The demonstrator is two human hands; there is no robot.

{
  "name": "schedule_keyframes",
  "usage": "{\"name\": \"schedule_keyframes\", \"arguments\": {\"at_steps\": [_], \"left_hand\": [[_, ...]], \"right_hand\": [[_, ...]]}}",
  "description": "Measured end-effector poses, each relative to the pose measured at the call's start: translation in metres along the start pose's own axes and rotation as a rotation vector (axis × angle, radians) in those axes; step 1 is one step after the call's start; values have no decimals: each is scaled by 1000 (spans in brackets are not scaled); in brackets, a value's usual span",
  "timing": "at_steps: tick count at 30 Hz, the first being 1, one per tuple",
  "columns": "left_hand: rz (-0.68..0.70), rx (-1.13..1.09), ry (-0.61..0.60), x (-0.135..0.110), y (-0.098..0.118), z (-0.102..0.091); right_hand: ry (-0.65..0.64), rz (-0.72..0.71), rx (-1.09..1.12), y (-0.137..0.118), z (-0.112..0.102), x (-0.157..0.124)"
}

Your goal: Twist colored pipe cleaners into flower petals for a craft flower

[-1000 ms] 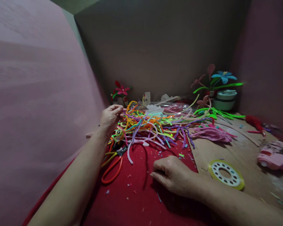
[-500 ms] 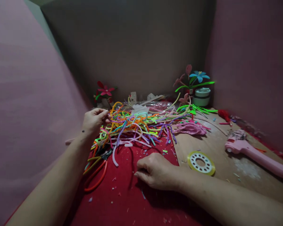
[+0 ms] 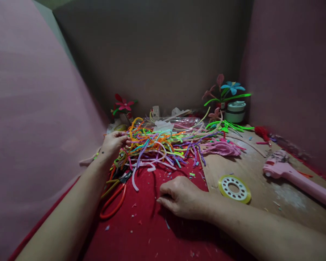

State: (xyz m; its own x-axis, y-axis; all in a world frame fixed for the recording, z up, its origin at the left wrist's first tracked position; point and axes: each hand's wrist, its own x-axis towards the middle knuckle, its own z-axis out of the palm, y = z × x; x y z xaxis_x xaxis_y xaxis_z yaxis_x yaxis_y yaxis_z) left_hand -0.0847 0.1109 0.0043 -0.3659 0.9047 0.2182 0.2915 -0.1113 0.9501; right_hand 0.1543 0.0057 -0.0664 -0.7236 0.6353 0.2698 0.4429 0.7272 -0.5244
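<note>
1. Progress: a red flower (image 3: 125, 105) and a blue flower (image 3: 233, 88) stand made up at the back. Scraps (image 3: 192, 174) on the red cloth (image 3: 141, 235) suggest that cutting has been done.
2. Outstanding: most of the stems (image 3: 157, 141) lie loose and tangled, apparently unworked. No part-built piece is visible in either hand; the share completed cannot be fixed.
3. Stems: heaped at the middle of the bench, in front of a clear bag (image 3: 192, 125). A pink bundle (image 3: 224, 148) lies to their right, on the cardboard (image 3: 260, 174).
4. Left hand (image 3: 112, 143): at the heap's left edge, fingers bent towards it; whether it grips a stem cannot be told.
5. Right hand (image 3: 180, 197): low over the cloth, fingers curled in; whether anything is held cannot be told.
6. Tools: pliers (image 3: 125, 177) beside the heap, near the left forearm; tape (image 3: 235, 197) and a pink glue gun (image 3: 296, 177) on the cardboard.
7. Change since half a second ago: the left hand sits slightly lower against the heap, and a yellow item (image 3: 121, 127) shows behind it. The right hand's pose appears unchanged.
</note>
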Motion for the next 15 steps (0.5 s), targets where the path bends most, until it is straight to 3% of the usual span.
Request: {"name": "schedule_keyframes", "arguments": {"at_steps": [8, 15], "left_hand": [[98, -29, 13, 4, -1, 8], [180, -76, 96, 3, 6, -1]], "right_hand": [[7, -4, 2, 0, 1, 0], [10, -3, 21, 2, 2, 0]]}}
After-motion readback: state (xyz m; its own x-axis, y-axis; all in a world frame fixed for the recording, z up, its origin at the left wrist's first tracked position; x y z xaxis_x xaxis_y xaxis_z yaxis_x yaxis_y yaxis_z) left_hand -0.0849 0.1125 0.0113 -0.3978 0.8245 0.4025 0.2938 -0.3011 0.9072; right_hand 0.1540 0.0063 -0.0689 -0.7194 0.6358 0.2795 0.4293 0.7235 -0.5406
